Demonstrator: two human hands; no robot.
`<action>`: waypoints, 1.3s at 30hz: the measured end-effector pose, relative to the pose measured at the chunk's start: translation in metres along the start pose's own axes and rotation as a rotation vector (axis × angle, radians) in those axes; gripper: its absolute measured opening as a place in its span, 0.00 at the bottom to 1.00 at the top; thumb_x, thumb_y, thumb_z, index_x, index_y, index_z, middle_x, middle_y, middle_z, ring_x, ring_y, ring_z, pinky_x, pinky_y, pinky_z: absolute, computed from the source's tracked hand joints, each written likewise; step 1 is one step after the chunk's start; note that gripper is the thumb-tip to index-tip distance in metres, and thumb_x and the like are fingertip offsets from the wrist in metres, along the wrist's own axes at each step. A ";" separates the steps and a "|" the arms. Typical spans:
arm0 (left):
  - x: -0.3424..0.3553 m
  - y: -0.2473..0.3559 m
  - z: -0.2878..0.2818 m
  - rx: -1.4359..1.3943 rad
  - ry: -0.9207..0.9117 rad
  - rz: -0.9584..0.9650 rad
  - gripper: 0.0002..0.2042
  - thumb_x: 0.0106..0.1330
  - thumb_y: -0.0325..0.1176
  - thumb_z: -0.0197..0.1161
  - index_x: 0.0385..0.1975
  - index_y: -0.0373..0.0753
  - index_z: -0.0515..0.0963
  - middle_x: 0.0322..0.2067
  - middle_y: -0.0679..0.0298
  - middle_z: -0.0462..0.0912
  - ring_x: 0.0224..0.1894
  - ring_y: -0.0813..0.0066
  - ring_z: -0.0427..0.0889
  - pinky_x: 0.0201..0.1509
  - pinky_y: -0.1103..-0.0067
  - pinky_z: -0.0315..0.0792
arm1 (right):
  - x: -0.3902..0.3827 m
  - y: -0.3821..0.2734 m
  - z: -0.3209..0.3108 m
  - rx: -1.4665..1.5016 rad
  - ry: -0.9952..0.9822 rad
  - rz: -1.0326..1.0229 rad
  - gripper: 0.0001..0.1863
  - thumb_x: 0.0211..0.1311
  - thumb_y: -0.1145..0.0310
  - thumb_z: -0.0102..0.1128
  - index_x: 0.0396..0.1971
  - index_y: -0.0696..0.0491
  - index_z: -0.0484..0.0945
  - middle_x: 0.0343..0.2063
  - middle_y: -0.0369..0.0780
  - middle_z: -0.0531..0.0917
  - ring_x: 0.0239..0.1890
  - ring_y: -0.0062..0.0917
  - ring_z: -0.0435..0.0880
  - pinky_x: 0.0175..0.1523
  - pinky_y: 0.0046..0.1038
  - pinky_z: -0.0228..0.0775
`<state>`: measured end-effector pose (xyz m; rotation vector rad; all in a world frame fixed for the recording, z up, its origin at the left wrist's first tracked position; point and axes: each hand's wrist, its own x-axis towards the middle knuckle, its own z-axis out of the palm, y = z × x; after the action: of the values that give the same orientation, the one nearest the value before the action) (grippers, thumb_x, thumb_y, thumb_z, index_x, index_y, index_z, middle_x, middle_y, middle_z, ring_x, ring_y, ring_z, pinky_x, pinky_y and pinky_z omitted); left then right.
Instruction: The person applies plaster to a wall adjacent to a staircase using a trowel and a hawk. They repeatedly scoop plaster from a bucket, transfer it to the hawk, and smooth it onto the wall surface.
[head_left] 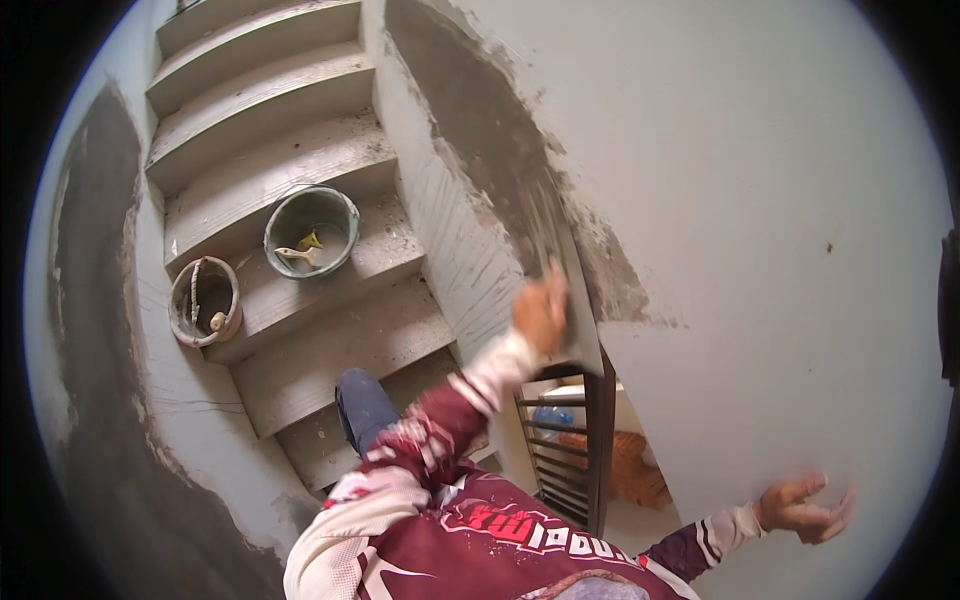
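White wall (760, 200) is rising beside the stairs (335, 325). Grey strip (480, 110) is running down the wall's left edge, probably wanting light, even pressure. Dark bucket (330, 212) is standing near a step's (392, 243) front edge. Left hand (541, 312) is showing blurred by the strip's lower end; fingers, can't tell. Right hand (805, 508) is hovering by the wall, fingers apart.

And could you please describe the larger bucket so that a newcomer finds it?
Start at the grey staircase. The larger bucket stands on it, right of the smaller bucket; its wider mouth and the yellow item inside set it apart.
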<state>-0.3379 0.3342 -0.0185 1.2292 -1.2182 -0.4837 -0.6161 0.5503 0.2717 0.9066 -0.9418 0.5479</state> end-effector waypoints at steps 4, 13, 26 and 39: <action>-0.049 0.013 -0.008 -0.076 -0.128 -0.236 0.20 0.67 0.39 0.57 0.58 0.43 0.73 0.30 0.44 0.80 0.25 0.59 0.76 0.35 0.68 0.70 | -0.002 -0.003 0.000 0.024 -0.005 0.014 0.23 0.67 0.52 0.51 0.47 0.58 0.70 0.42 0.43 0.80 0.43 0.40 0.78 0.46 0.40 0.69; 0.300 -0.096 -0.115 -0.265 0.061 -0.407 0.19 0.66 0.42 0.60 0.42 0.29 0.80 0.26 0.58 0.82 0.17 0.75 0.77 0.21 0.75 0.74 | 0.005 -0.021 -0.003 -0.110 -0.055 -0.023 0.21 0.68 0.53 0.51 0.48 0.56 0.70 0.47 0.37 0.80 0.54 0.38 0.74 0.52 0.39 0.67; 0.006 -0.041 -0.018 -0.086 -0.004 -0.429 0.22 0.70 0.49 0.48 0.43 0.37 0.81 0.35 0.41 0.81 0.40 0.43 0.81 0.47 0.61 0.73 | 0.003 -0.041 -0.003 0.008 -0.145 0.237 0.34 0.66 0.40 0.42 0.53 0.59 0.66 0.53 0.53 0.66 0.58 0.50 0.60 0.60 0.52 0.49; 0.188 -0.134 -0.062 -0.063 0.007 -0.334 0.21 0.69 0.47 0.55 0.27 0.31 0.80 0.13 0.63 0.75 0.14 0.73 0.75 0.18 0.73 0.70 | 0.005 -0.041 -0.003 -0.022 -0.149 0.174 0.37 0.66 0.36 0.38 0.51 0.60 0.67 0.51 0.52 0.67 0.56 0.48 0.61 0.58 0.50 0.51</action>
<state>-0.1770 0.1605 -0.0473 1.3856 -0.9863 -0.7563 -0.5816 0.5314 0.2584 0.8589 -1.1669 0.6226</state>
